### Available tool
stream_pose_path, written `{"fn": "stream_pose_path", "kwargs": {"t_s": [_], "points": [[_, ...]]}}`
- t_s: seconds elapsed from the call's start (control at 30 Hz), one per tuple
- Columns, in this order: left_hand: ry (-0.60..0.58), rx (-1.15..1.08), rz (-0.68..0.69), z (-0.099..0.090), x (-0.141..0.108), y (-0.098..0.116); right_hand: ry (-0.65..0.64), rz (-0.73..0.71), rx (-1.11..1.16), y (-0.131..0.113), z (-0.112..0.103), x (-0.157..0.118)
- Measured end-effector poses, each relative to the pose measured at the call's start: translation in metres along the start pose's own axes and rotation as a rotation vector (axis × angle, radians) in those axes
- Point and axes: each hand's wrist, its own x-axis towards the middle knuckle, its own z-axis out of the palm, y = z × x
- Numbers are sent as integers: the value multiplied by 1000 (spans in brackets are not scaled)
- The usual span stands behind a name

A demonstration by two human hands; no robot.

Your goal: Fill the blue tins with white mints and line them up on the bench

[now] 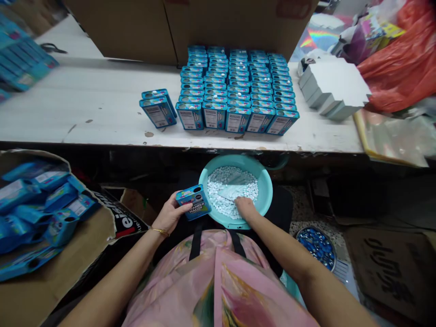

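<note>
My left hand is closed around a small blue candy box, upright with a dark round hole in its top, beside the basin's left rim. My right hand reaches into a turquoise basin on my lap. Small white candies fill much of it. The fingers of that hand are closed on a pale, see-through scoop lying among the candies; its handle is mostly hidden by the hand.
Rows of blue boxes stand on the white table, two more to their left. Left, a carton holds more boxes. Stacked white card is at right. A bowl of blue pieces sits low on the right.
</note>
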Motion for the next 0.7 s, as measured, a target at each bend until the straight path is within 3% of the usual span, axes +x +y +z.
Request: {"fn": "stream_pose_path", "kwargs": {"t_s": [0.13,0.33,0.5,0.7], "points": [[-6,-1,27,4,7,-6,-97,-64,127,-7,9,6],[1,136,150,8,20,-6,-138,-128,402,11,0,10],[56,342,286,17,35,-3,-118,-178,559,28,-30,-3],[64,518,433,35,52,-2,-175,-133,902,49,-89,-27]]}}
